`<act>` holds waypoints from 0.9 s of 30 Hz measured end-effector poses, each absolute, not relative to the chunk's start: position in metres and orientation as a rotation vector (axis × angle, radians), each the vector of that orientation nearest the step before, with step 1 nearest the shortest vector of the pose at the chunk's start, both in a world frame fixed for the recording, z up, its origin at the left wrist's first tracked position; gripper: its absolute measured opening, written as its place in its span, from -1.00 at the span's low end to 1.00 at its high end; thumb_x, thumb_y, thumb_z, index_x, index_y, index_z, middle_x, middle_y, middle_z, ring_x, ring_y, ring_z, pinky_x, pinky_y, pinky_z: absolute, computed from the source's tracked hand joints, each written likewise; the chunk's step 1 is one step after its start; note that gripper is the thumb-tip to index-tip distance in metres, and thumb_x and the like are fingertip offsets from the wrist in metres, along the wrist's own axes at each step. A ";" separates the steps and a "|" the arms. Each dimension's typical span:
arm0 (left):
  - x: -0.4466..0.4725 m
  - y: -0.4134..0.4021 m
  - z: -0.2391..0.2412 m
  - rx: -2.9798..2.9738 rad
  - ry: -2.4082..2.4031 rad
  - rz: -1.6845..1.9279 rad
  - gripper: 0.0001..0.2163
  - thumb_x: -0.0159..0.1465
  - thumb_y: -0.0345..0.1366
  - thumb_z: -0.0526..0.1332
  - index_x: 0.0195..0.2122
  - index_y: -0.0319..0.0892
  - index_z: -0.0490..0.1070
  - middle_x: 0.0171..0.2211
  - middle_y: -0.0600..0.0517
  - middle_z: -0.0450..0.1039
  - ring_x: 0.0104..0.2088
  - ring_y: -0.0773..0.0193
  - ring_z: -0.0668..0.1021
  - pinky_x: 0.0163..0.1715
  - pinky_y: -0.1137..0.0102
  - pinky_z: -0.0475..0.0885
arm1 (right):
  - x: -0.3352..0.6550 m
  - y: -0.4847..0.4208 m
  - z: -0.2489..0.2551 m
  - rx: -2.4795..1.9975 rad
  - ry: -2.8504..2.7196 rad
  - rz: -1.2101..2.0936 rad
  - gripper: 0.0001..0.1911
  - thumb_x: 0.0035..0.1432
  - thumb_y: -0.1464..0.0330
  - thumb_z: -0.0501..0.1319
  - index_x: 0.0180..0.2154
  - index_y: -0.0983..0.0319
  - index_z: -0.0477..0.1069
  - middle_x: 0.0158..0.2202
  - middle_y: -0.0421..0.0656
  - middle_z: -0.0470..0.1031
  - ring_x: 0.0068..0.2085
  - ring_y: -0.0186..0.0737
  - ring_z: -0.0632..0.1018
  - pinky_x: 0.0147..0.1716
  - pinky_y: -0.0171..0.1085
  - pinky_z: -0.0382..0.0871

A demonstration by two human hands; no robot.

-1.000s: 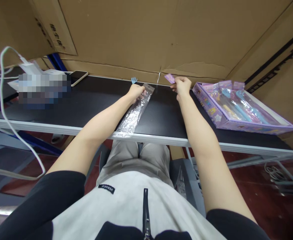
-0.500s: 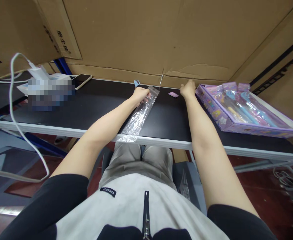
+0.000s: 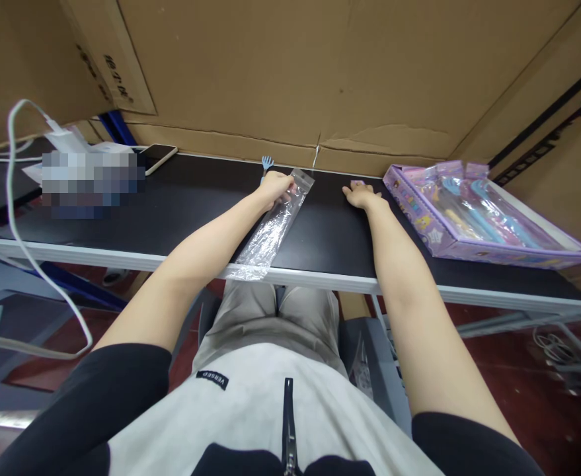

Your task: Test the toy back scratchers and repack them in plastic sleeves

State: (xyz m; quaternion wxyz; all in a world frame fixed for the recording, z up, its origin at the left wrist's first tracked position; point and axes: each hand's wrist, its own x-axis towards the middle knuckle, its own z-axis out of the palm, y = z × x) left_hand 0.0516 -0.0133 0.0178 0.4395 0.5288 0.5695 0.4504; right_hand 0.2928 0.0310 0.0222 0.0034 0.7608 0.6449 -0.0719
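Note:
My left hand (image 3: 274,186) grips the top of a long clear plastic sleeve (image 3: 270,228) that lies on the black table (image 3: 181,205) and hangs over its near edge. A small blue fork-shaped piece (image 3: 267,162) sticks out just beyond that hand. My right hand (image 3: 360,195) lies flat on the table with its fingers spread over a small purple card (image 3: 357,183), of which only an edge shows.
A purple box of packed blue and pink items (image 3: 473,211) sits at the right of the table. A phone (image 3: 158,157), a white charger with a cable (image 3: 57,135) and a blurred object lie at the far left. Cardboard boxes (image 3: 295,73) wall the back.
One second ago my right hand held the purple card up; it dropped the card on the table, reached toward the box, and now lies over the card. The left hand stayed put.

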 end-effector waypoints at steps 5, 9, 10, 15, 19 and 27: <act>0.053 -0.019 0.022 1.318 1.427 1.096 -0.70 0.34 -0.54 0.16 -0.55 -0.20 0.38 -0.50 0.03 0.47 -0.61 0.44 0.41 -0.58 0.48 0.13 | 0.304 0.028 0.019 2.578 1.844 -0.315 -0.21 0.64 0.11 -0.25 0.66 0.39 -0.18 0.70 0.06 -0.29 0.70 0.08 -0.17 0.61 0.29 -0.34; 0.053 -0.020 0.024 1.309 1.417 1.092 -0.69 0.34 -0.56 0.16 -0.55 -0.21 0.38 -0.51 0.05 0.45 -0.63 0.46 0.39 -0.59 0.48 0.10 | 0.310 0.035 0.014 2.635 1.829 -0.324 -0.23 0.64 0.11 -0.23 0.66 0.35 -0.15 0.70 0.04 -0.27 0.70 0.08 -0.17 0.59 0.33 -0.41; 0.053 -0.020 0.024 1.302 1.416 1.094 -0.69 0.34 -0.56 0.16 -0.56 -0.21 0.38 -0.52 0.05 0.44 -0.63 0.46 0.39 -0.59 0.48 0.10 | 0.311 0.036 0.013 2.644 1.841 -0.324 -0.24 0.64 0.11 -0.21 0.67 0.32 -0.13 0.70 0.04 -0.25 0.69 0.09 -0.15 0.57 0.38 -0.41; 0.054 -0.024 0.027 1.284 1.426 1.117 -0.67 0.36 -0.54 0.17 -0.56 -0.21 0.38 -0.51 0.03 0.47 -0.63 0.45 0.37 -0.57 0.47 0.12 | 0.311 0.037 0.012 2.648 1.897 -0.319 -0.25 0.64 0.13 -0.17 0.66 0.33 -0.08 0.69 0.13 -0.20 0.69 0.16 -0.11 0.55 0.48 -0.31; 0.053 -0.022 0.026 1.287 1.428 1.131 -0.74 0.31 -0.53 0.23 -0.53 -0.19 0.40 -0.50 0.01 0.50 -0.59 0.40 0.40 -0.48 0.46 0.25 | 0.310 0.034 0.012 2.626 1.870 -0.313 -0.24 0.64 0.12 -0.19 0.66 0.34 -0.11 0.69 0.12 -0.23 0.69 0.12 -0.13 0.58 0.42 -0.22; 0.049 -0.014 0.023 1.244 1.401 1.175 -0.82 0.33 -0.49 0.24 -0.43 -0.19 0.47 -0.48 -0.02 0.51 -0.55 0.35 0.48 -0.40 0.42 0.39 | 0.300 0.026 0.019 2.509 2.272 0.005 -0.26 0.62 0.20 -0.07 0.67 0.25 -0.09 0.69 0.12 -0.18 0.68 0.24 -0.09 0.53 0.50 -0.08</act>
